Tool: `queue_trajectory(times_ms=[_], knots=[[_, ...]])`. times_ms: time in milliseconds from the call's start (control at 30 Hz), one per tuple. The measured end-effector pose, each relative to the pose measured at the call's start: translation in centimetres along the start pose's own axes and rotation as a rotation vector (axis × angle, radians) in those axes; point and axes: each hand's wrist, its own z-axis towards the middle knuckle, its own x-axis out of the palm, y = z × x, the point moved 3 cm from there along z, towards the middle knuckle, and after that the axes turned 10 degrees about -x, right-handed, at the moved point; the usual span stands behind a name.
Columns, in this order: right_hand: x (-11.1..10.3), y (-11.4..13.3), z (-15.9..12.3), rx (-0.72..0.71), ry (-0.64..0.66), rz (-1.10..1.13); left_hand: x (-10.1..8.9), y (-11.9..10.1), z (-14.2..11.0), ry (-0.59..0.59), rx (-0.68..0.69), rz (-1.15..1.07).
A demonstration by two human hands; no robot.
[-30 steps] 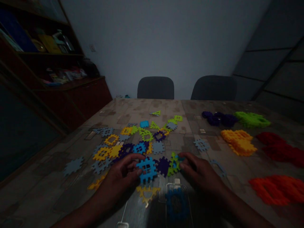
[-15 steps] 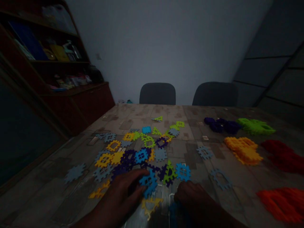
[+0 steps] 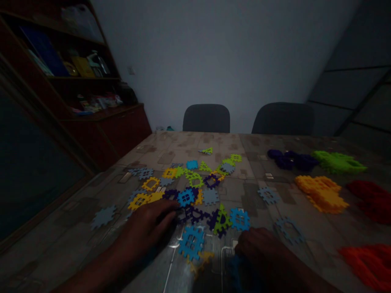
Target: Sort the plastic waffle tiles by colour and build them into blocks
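Flat toothed plastic tiles in blue, yellow, green, purple and grey lie scattered on the patterned table (image 3: 232,142). My left hand (image 3: 146,228) lies on the tiles at the left of the heap, fingers stretched flat toward the purple ones. A large blue square tile (image 3: 191,241) lies free just right of that hand, over a yellow tile (image 3: 200,260). My right hand (image 3: 262,248) rests low near the front edge, fingers curled down; what is under them is too dark to see. A smaller blue tile (image 3: 240,218) and a green triangle (image 3: 222,218) lie just beyond it.
Sorted piles stand at the right: purple (image 3: 288,160), green (image 3: 337,162), yellow (image 3: 322,194), dark red (image 3: 371,195), orange (image 3: 368,264). Two dark chairs (image 3: 206,118) stand at the far side. A dark wooden shelf unit (image 3: 76,81) fills the left.
My left hand let go of the large blue tile and slid left onto the heap. My right hand drew back toward me, leaving the smaller blue tile on the table.
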Motion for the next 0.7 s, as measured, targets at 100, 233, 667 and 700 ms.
queue_trajectory(times_ms=[100,233,667,700], knots=[[-0.7,0.0,-0.1,0.0,-0.002,-0.033,0.3,-0.2,0.0,0.082,0.073,0.012],[-1.2,0.3,-0.5,0.019,0.061,-0.06,1.3,-1.2,-0.6,0.185,0.204,-0.019],[-1.2,-0.9,-0.8,0.035,0.112,-0.014,2.4,-2.6,-1.9,0.151,0.335,-0.01],[-1.3,-1.1,-0.7,0.041,0.125,0.007,2.3,-2.5,-2.0,0.132,0.34,-0.007]])
